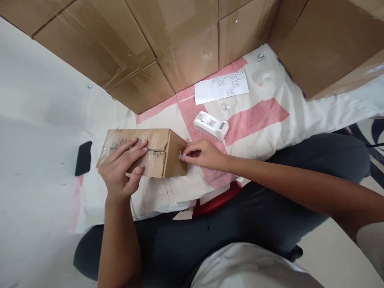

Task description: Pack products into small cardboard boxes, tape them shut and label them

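Observation:
A small brown cardboard box (174, 156) lies on the cloth-covered surface, with clear tape and dark scribbles on its top. My left hand (123, 166) rests on that top face, fingers stretched out and thumb apart. At the box's right end, my right hand (201, 154) is closed in a pinch on a small pale paper slip (181, 155). The slip's edge is at the box's end face; whether it sticks there I cannot tell. Behind my right hand stands a white tape dispenser (211, 125). A white sheet with printed small rectangles (222, 88) lies farther back.
Large taped cardboard boxes (186, 44) form a wall at the back, and another big box (333, 52) stands right. A black phone-like object (83, 158) lies left. Small paper curls (226, 107) and a pale tape roll (268, 77) lie on the pink-and-white cloth (255, 120).

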Demonstrator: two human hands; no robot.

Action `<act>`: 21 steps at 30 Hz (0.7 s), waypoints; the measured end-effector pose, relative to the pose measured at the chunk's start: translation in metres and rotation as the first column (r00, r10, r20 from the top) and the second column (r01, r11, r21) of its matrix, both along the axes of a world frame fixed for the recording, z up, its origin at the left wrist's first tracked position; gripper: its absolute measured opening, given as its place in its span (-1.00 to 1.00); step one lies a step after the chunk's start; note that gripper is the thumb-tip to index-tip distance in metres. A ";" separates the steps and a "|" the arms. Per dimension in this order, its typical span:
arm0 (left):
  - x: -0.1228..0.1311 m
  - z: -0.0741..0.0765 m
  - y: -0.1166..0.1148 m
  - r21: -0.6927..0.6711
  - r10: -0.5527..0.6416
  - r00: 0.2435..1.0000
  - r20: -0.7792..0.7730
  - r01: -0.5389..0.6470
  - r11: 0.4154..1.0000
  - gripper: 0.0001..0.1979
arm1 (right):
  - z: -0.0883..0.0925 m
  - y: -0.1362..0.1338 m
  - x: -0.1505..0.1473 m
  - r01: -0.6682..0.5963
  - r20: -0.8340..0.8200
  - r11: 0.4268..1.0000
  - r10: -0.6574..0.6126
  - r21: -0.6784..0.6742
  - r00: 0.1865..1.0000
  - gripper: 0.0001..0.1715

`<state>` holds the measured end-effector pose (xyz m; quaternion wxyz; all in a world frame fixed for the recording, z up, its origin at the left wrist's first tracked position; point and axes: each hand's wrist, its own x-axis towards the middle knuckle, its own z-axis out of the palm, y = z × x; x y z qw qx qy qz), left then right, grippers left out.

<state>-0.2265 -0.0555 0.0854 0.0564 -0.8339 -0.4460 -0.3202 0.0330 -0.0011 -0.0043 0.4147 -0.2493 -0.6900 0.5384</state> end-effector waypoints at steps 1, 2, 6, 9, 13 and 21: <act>-0.001 0.000 0.001 0.005 -0.020 1.000 -0.010 0.020 1.000 -0.65 | 0.000 0.000 0.000 0.002 0.007 1.000 -0.002 -0.009 1.000 -0.82; -0.002 0.001 0.002 0.011 -0.044 0.999 -0.022 0.044 0.999 -0.65 | -0.001 0.000 -0.001 0.002 0.017 1.000 -0.002 -0.016 1.000 -0.82; -0.003 0.003 0.004 0.020 -0.076 0.996 -0.044 0.077 0.997 -0.65 | -0.001 -0.001 -0.001 0.004 0.045 1.000 -0.002 -0.024 0.999 -0.82; -0.002 0.003 0.002 0.009 -0.069 0.997 -0.040 0.069 0.998 -0.65 | -0.001 -0.001 0.000 0.004 0.046 1.000 -0.004 -0.003 0.999 -0.82; 0.003 0.003 -0.001 -0.014 -0.036 0.999 0.006 0.036 0.999 -0.64 | -0.001 0.000 -0.001 0.011 0.056 1.000 -0.012 0.015 0.998 -0.82; 0.005 0.006 -0.003 -0.043 -0.033 0.999 0.009 0.033 0.999 -0.64 | -0.003 0.004 -0.001 -0.007 0.082 0.998 0.011 -0.055 0.997 -0.67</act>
